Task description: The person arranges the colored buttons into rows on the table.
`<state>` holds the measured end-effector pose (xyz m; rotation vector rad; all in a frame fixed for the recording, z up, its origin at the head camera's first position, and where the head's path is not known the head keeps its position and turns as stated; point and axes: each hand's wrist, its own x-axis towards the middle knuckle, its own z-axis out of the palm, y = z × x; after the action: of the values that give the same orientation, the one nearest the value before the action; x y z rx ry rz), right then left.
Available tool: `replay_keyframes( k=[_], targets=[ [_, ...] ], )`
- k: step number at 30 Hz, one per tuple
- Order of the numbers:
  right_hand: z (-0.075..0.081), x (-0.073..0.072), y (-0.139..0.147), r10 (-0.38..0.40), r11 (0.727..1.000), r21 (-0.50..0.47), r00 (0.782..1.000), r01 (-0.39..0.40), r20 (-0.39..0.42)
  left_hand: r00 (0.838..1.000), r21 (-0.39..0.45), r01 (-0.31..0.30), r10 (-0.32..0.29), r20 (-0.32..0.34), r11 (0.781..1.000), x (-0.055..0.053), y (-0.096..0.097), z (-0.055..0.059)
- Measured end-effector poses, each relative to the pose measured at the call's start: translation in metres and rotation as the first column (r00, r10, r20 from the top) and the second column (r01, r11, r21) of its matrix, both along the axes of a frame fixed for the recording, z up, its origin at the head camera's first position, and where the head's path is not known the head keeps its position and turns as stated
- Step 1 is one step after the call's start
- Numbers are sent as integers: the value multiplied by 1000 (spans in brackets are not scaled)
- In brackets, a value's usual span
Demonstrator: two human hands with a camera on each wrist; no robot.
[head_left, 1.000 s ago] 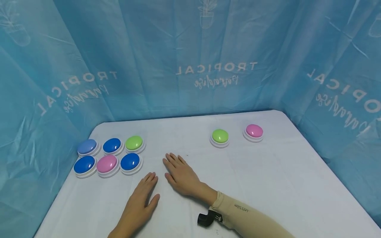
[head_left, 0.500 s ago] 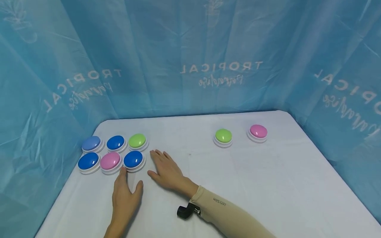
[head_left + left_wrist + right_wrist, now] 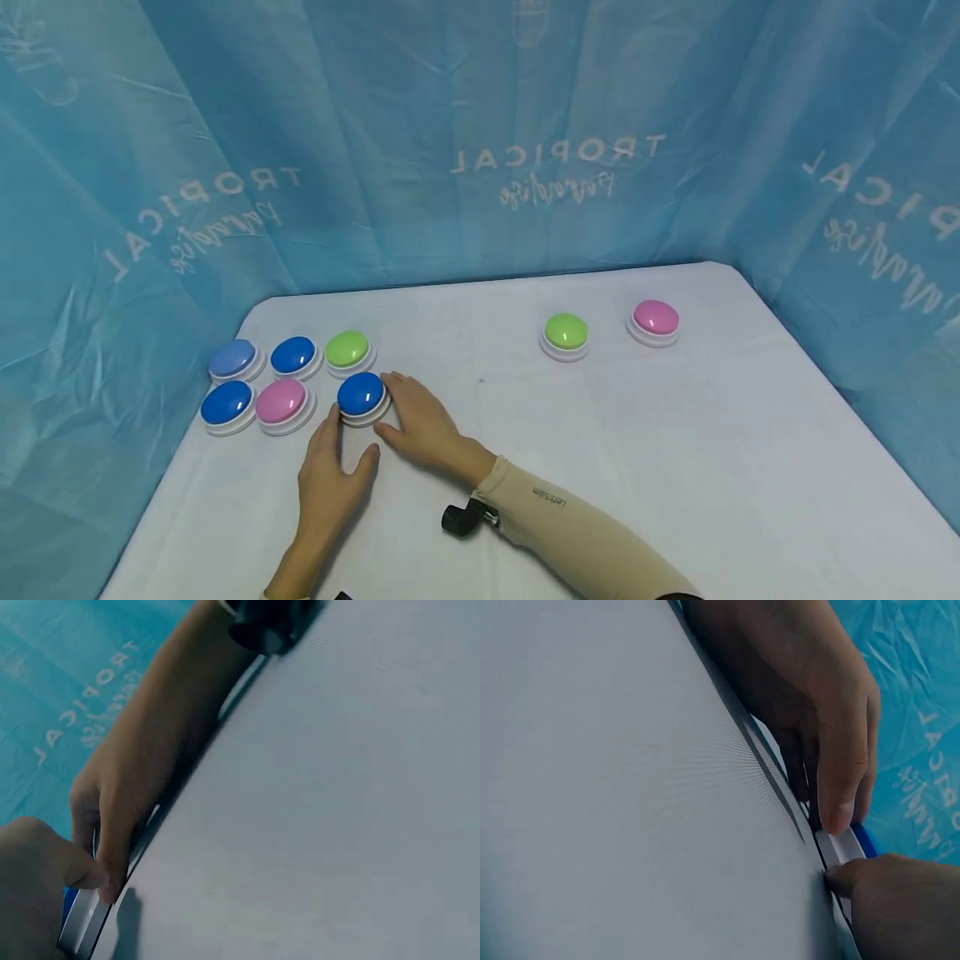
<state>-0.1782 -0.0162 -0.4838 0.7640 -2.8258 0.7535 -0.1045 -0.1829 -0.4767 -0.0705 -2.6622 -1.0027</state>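
A push button with a glossy blue dome (image 3: 360, 393) on a white round base sits between my two hands on the white table. At its left rim are the fingertips of my left hand (image 3: 326, 483), while the thumb stands apart from it. My right hand (image 3: 423, 425) touches the right rim, fingers behind and thumb toward the front, fingers fairly straight. Both wrist views show the two hands meeting at the button; only a strip of its white base (image 3: 838, 847) and blue dome (image 3: 865, 840) shows between them. The far side of the base is hidden.
Left of it stand a pink button (image 3: 281, 402), two blue buttons (image 3: 227, 403) (image 3: 292, 356), a lighter blue button (image 3: 232, 358) and a green button (image 3: 347, 349). Farther right are another green button (image 3: 566, 332) and pink button (image 3: 656, 317). Blue curtains (image 3: 420, 225) enclose the table.
Both hands have come to the blue button at the front right of the cluster. The button has slid right, opening a gap beside the pink one. The head view has shifted slightly.
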Motion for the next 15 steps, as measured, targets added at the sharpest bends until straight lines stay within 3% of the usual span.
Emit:
replay_keyframes(
  k=[3, 6, 11, 15],
  targets=[
    [-2, 4, 20, -33, 999, -39, 999, 33, 9, 996, -50, 85, -86, -8, 995, 2, 10, -4],
    [-1, 8, 47, -51, 995, -82, 999, 52, 14, 982, -104, 187, -189, -14, 977, 2, 24, -5],
    [-1, 14, 87, -98, 984, -148, 995, 94, -18, 939, -222, 327, -343, -37, 919, -6, 49, -7],
    [-4, 13, 106, -166, 974, -165, 985, 156, -48, 913, -276, 379, -405, -46, 884, -18, 69, -10]
  ],
)
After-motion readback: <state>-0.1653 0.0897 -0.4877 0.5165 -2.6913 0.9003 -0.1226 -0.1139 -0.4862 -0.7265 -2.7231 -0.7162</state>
